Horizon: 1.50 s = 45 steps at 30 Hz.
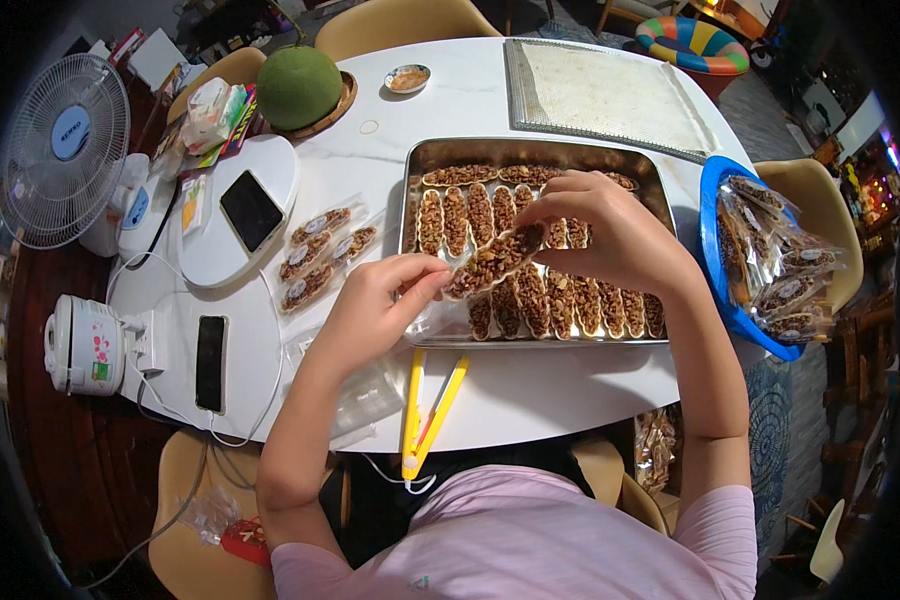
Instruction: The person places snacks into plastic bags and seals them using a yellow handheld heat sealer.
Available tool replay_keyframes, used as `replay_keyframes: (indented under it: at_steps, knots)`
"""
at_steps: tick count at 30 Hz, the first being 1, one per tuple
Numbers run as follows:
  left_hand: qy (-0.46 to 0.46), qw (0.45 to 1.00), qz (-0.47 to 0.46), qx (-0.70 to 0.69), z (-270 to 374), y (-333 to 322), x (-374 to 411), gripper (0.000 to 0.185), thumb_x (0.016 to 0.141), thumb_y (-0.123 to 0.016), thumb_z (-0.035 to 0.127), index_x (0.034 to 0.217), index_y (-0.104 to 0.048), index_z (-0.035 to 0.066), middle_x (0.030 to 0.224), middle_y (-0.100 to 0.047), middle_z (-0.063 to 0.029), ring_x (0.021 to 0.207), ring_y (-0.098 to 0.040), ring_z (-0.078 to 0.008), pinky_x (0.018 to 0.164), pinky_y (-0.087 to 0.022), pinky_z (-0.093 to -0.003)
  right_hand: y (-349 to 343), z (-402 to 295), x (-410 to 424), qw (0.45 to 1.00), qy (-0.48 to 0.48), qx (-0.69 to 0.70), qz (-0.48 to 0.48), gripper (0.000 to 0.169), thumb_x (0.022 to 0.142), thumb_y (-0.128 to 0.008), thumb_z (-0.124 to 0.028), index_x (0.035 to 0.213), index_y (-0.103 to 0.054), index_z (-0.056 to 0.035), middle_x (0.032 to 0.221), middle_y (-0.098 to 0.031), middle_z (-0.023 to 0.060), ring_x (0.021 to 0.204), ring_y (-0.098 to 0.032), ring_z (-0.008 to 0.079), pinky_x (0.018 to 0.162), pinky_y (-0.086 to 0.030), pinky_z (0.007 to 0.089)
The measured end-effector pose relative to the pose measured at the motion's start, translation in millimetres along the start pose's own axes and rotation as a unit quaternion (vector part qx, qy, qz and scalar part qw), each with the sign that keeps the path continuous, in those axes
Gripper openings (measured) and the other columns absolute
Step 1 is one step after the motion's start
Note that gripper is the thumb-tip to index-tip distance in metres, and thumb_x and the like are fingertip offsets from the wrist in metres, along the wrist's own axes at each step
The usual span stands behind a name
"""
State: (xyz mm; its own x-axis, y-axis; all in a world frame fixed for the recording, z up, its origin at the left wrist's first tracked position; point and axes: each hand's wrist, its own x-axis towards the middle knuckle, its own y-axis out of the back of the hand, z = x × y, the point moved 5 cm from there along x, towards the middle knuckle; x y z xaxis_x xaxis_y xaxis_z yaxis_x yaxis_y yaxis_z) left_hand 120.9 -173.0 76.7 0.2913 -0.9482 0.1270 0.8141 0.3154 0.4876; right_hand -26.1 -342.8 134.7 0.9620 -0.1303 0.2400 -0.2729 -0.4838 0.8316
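Observation:
My right hand (607, 229) pinches the far end of a boat-shaped, nut-topped pastry (499, 260), holding it tilted above a metal baking tray (544, 345). At the pastry's near end, my left hand (375, 311) grips a clear plastic bag (426, 321) between thumb and fingers. How far the pastry sits inside the bag's mouth is hard to tell. Rows of similar nut pastries (562, 304) lie in the tray, some hidden by my right hand. Flat clear bags (367, 397) rest below my left wrist. Several bagged pastries (322, 255) with round stickers lie left of the tray.
A yellow corded straightening-iron-like clamp (435, 412) spreads open at the front edge. A blue basket (712, 247) of bagged pastries stands right. Phones (211, 364), a rice cooker (86, 345), cables and a fan (67, 150) fill the left. A pomelo-like fruit (298, 86) and wire rack (607, 94) sit behind.

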Motion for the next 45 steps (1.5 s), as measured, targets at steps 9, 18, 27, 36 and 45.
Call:
replay_keyframes:
  at_steps: [9,18,27,36,45]
  knots:
    - [0.137,0.958,-0.063,-0.243,-13.7,-24.3,14.3,0.022,0.097,-0.063,0.02,0.108,-0.066,0.001,0.089,-0.065,0.0013,0.078,-0.06,-0.0041,0.069,-0.054,-0.0217,-3.5,-11.8,-2.7,1.0,0.009,0.02,0.016,0.044,0.067,-0.08,-0.007,0.111,-0.071,-0.0059,0.095,-0.068,0.0087,0.093,-0.064,0.0255,0.085,-0.051,0.0378]
    - [0.15,0.943,-0.064,-0.289,-15.7,-26.5,19.9,0.021,0.096,-0.064,0.019,0.108,-0.064,0.002,0.095,-0.065,0.0011,0.083,-0.061,-0.0056,0.069,-0.055,-0.025,-16.7,22.3,-15.5,0.935,-0.132,0.317,0.091,0.03,0.077,-0.08,-0.012,0.104,-0.073,-0.0008,0.091,-0.072,0.0085,0.088,-0.067,0.0129,0.079,-0.054,0.0285]
    - [0.105,0.952,-0.04,-0.283,-11.2,-27.4,34.0,0.023,0.096,-0.065,0.023,0.107,-0.066,0.003,0.091,-0.067,0.0012,0.081,-0.061,-0.0048,0.072,-0.05,-0.0208,-30.5,15.7,-6.2,0.958,-0.066,0.271,0.066,0.022,0.089,-0.071,-0.023,0.101,-0.075,-0.0045,0.096,-0.067,0.007,0.087,-0.06,0.0144,0.078,-0.05,0.0299]
    - [0.092,0.945,0.053,-0.309,-8.2,1.2,31.0,0.022,0.097,-0.063,0.024,0.103,-0.067,0.003,0.083,-0.067,-0.0021,0.067,-0.061,-0.0075,0.061,-0.052,-0.022,-39.0,-0.3,28.4,0.953,-0.043,0.293,0.066,0.031,0.096,-0.06,-0.03,0.099,-0.074,-0.0028,0.099,-0.062,0.0083,0.089,-0.06,0.0177,0.077,-0.049,0.0316]
    - [0.088,0.965,0.143,-0.201,-45.7,44.9,-10.7,0.033,0.1,-0.057,0.028,0.108,-0.071,-0.001,0.085,-0.069,-0.0056,0.073,-0.064,-0.0084,0.067,-0.055,-0.0242,-137.9,14.1,52.3,0.976,-0.021,-0.199,-0.09,0.013,0.07,-0.066,-0.013,0.078,-0.071,-0.0038,0.087,-0.069,0.0148,0.093,-0.063,0.0303,0.081,-0.047,0.0418]
